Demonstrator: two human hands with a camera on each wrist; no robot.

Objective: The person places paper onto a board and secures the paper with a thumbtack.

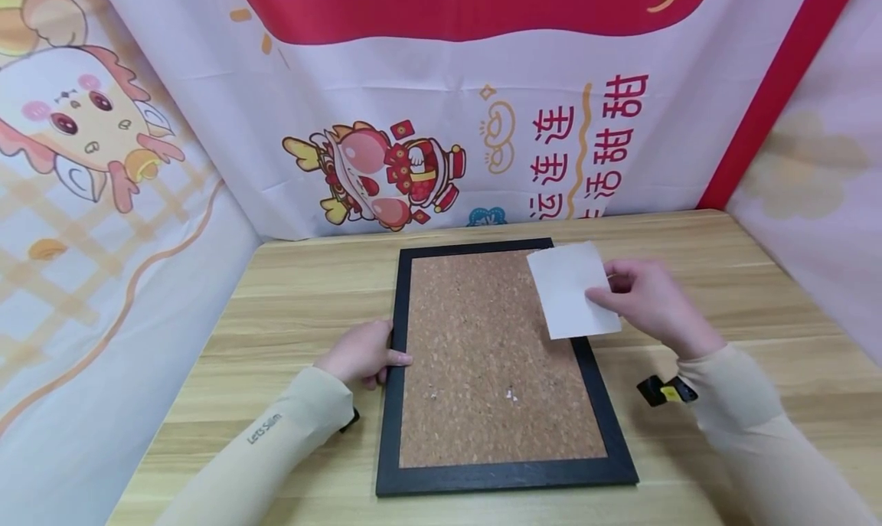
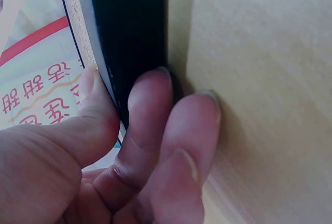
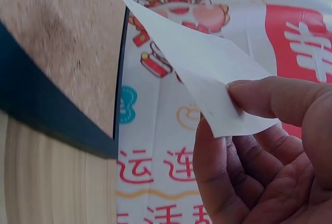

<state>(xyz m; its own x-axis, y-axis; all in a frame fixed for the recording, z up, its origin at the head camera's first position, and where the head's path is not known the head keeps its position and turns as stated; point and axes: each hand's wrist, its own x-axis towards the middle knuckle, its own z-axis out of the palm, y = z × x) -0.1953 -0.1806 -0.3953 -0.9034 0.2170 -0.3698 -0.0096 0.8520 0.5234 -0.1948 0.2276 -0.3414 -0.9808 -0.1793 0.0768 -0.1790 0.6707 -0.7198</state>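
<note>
A cork board with a black frame lies on the wooden table. My left hand grips the left side of that frame, its thumb over the top face. In the left wrist view the fingertips press against the frame's outer side. My right hand pinches a white sheet of paper by its right edge, thumb on top and fingers below. The sheet is raised over the board's upper right corner and hides part of the frame there. It bends slightly in the right wrist view.
Small white scraps mark the lower cork. The wooden tabletop extends on both sides of the board. Printed cloth with red lettering and cartoon figures hangs behind, and more cloth flanks the table.
</note>
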